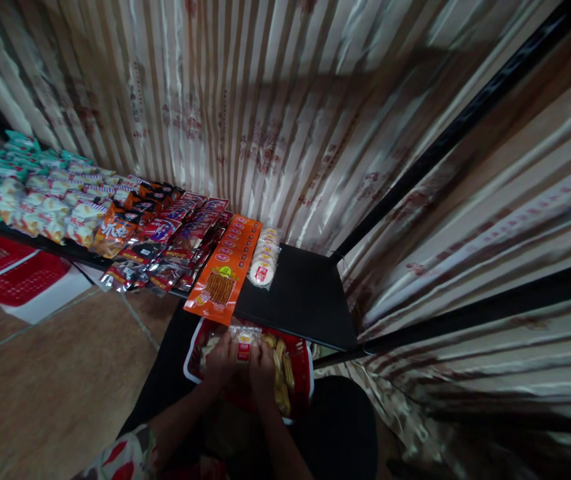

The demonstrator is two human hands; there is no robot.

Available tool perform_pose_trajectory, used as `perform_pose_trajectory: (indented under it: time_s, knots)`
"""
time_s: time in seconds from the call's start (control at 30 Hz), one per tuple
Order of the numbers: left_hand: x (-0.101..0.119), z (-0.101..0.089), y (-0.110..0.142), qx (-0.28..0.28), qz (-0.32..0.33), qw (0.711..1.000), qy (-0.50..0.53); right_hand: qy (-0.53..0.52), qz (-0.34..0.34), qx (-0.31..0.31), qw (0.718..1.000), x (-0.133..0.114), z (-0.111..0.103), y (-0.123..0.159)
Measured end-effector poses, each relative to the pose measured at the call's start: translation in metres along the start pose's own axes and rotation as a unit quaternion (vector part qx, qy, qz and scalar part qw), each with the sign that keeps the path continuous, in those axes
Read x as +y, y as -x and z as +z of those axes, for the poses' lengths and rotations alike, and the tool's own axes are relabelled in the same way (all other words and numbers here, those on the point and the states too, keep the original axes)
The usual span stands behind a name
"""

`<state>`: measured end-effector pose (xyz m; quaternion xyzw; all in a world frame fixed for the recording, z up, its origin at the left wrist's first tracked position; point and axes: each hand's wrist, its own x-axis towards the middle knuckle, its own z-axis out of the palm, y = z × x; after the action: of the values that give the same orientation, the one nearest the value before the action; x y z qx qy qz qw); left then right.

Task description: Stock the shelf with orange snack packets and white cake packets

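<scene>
Both my hands are down in a red basket (301,353) of snack packets on my lap. My left hand (221,363) and my right hand (261,367) are closed together on a clear packet with a red label (243,345), holding it from either side. Yellowish snack packets (281,373) fill the rest of the basket. Just beyond the basket, on a black shelf (305,293), lie a long orange packet (225,267) and a clear sleeve of round white crackers (264,256).
Rows of coloured snack packets (115,220) cover the shelf toward the left. A striped curtain (285,100) hangs behind and to the right. Red baskets (10,273) sit on the brown tiled floor (55,380) at left.
</scene>
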<state>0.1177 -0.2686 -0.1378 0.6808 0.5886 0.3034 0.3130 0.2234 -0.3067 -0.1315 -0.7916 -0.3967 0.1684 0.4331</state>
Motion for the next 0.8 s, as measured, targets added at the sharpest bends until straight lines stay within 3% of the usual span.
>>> perform_pose_trajectory:
  time_s: [0.17,0.43,0.8]
  knots:
    - [0.014,-0.003,0.006,-0.051,0.031,0.998,0.006,0.044,0.025,0.019,0.999,-0.001,-0.017,0.013]
    - [0.027,-0.002,0.003,-0.035,0.091,0.995,0.008,0.007,-0.011,0.054,0.998,-0.01,-0.035,0.016]
    - [0.072,-0.035,-0.014,-0.036,0.132,0.989,0.051,-0.035,-0.039,0.038,0.998,-0.045,-0.06,-0.013]
